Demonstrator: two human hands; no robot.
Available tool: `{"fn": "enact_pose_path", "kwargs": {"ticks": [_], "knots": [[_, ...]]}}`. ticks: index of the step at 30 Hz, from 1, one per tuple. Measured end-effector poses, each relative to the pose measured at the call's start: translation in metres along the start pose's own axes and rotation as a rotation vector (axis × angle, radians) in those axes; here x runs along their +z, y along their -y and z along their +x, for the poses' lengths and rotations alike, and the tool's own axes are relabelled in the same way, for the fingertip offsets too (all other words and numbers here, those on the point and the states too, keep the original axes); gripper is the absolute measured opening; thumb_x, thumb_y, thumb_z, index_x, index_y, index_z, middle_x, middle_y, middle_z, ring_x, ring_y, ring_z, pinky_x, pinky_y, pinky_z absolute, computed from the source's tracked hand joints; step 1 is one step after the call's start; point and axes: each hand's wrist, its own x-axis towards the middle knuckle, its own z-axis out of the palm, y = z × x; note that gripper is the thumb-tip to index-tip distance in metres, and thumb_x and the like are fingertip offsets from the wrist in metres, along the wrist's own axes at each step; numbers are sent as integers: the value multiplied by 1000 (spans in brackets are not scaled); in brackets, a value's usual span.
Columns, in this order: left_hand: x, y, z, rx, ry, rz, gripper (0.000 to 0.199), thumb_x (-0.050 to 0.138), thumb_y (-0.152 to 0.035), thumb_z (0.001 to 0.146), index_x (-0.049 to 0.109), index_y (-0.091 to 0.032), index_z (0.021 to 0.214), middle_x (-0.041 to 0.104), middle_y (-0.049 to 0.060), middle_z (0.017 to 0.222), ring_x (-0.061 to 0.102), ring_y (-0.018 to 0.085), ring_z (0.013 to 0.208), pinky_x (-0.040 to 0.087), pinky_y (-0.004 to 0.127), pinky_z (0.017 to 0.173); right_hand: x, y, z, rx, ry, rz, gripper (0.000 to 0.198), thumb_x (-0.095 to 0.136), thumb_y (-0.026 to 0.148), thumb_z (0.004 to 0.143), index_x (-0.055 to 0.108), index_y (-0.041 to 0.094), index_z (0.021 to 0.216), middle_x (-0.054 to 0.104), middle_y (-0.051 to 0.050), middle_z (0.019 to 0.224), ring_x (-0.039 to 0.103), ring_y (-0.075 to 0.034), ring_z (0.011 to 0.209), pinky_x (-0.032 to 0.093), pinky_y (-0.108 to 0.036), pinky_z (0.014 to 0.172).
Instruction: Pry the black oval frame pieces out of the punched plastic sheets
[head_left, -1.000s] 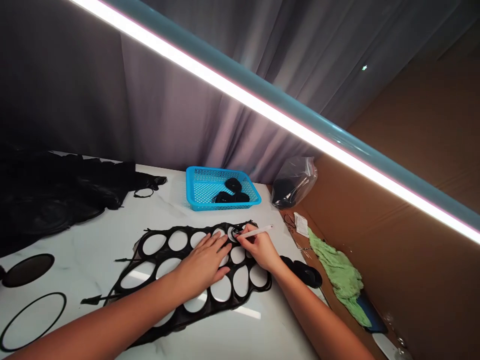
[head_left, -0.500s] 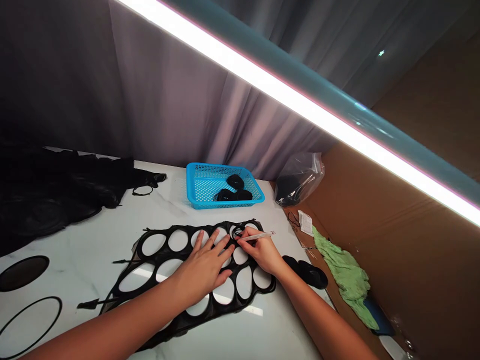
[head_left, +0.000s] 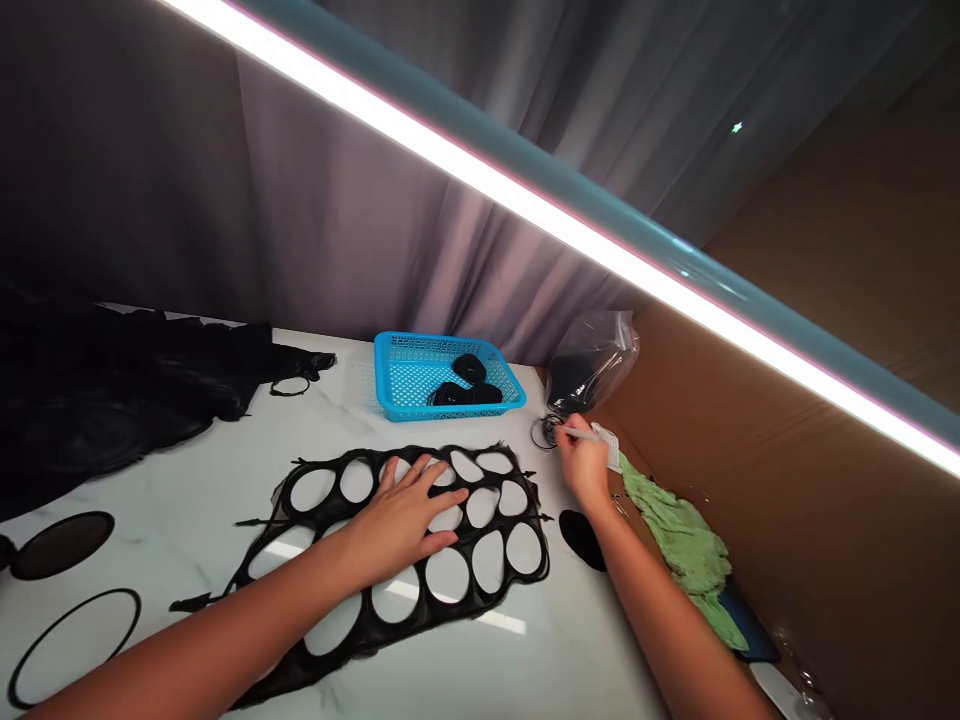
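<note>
A thin black sheet full of oval holes (head_left: 420, 614) lies on the white table. My left hand (head_left: 401, 515) rests flat on it with fingers spread, holding nothing. To the right, beyond the sheet's far right corner, my right hand (head_left: 583, 462) is closed around a slim, pale, pen-like tool (head_left: 577, 433). Thin black rings (head_left: 543, 432) are at the tool's tip, beside the cardboard wall; whether they hang from it or touch the table I cannot tell. Black oval pieces (head_left: 582, 540) lie near my right wrist, partly covered by the arm.
A blue basket (head_left: 382, 385) with several black pieces stands at the back. Beside it leans a clear plastic bag (head_left: 589, 360) with black contents. A green cloth (head_left: 682, 535) lies along the right edge. Black fabric (head_left: 142, 390) covers the back left; a bright light tube (head_left: 480, 180) crosses overhead.
My right hand has moved right and away from the sheet with the tool, and black rings now show at its tip off the sheet. My left hand stays flat in place.
</note>
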Motion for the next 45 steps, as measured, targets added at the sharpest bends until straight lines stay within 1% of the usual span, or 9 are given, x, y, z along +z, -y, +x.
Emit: {"fn": "enact_pose_path", "kwargs": {"ticks": [4, 10, 12, 15, 18, 21, 24, 27, 45], "knots": [[-17, 16, 10, 22, -106, -133, 28, 62, -33, 90, 67, -34, 117, 61, 5, 126, 50, 31, 123, 37, 55, 101, -28, -7, 5, 192, -29, 209, 36, 75, 38, 66, 43, 22, 61, 47, 4, 57, 44, -12, 54, 37, -24, 48], [-39, 15, 11, -56, -287, -183, 25, 43, -20, 94, 66, -21, 103, 65, 4, 103, 58, 22, 102, 49, 38, 90, -25, 13, -43, 425, 112, 543, 34, 81, 31, 65, 48, 23, 68, 68, -4, 78, 61, -15, 59, 48, -24, 41], [-38, 1, -6, -16, -275, -183, 24, 44, -16, 92, 65, -21, 101, 64, 3, 102, 59, 21, 101, 50, 36, 88, -20, 25, -63, 568, 184, 727, 31, 81, 24, 66, 50, 23, 69, 71, -6, 87, 65, -15, 66, 54, -24, 47], [-23, -26, -45, 78, -197, -146, 24, 49, -13, 89, 66, -24, 102, 64, 4, 111, 61, 21, 102, 52, 34, 88, -8, 47, -95, 747, 317, 965, 29, 80, 19, 68, 52, 21, 71, 71, -9, 103, 69, -16, 87, 59, -24, 70], [-2, -43, -83, 140, -153, 69, 37, 56, -15, 86, 61, -23, 122, 58, 10, 134, 54, 29, 123, 49, 44, 98, 5, 70, -126, 671, 502, 877, 27, 77, 24, 76, 50, 20, 71, 70, -8, 106, 67, -16, 90, 54, -28, 82], [10, -45, -104, 174, -119, 176, 47, 59, -22, 88, 52, -24, 135, 49, 11, 146, 47, 31, 132, 45, 47, 105, 17, 84, -150, 449, 658, 598, 25, 72, 30, 81, 50, 20, 72, 70, -6, 98, 63, -16, 85, 49, -29, 77], [13, -42, -107, 182, -115, 175, 47, 59, -24, 90, 52, -25, 136, 46, 10, 148, 44, 31, 135, 43, 47, 107, 23, 89, -164, 217, 694, 312, 23, 65, 31, 86, 50, 20, 71, 67, -4, 91, 58, -18, 84, 44, -29, 72], [13, -40, -106, 181, -127, 140, 47, 58, -23, 89, 52, -25, 136, 45, 10, 149, 43, 31, 136, 41, 47, 109, 25, 88, -170, 88, 688, 169, 21, 60, 27, 88, 50, 21, 70, 66, -3, 89, 56, -18, 83, 42, -29, 71], [12, -41, -106, 189, -139, 91, 48, 57, -19, 87, 53, -26, 135, 47, 8, 148, 43, 30, 136, 40, 46, 110, 25, 88, -176, -46, 672, 55, 16, 57, 23, 89, 50, 22, 74, 64, -3, 89, 58, -18, 84, 43, -29, 71]]}}
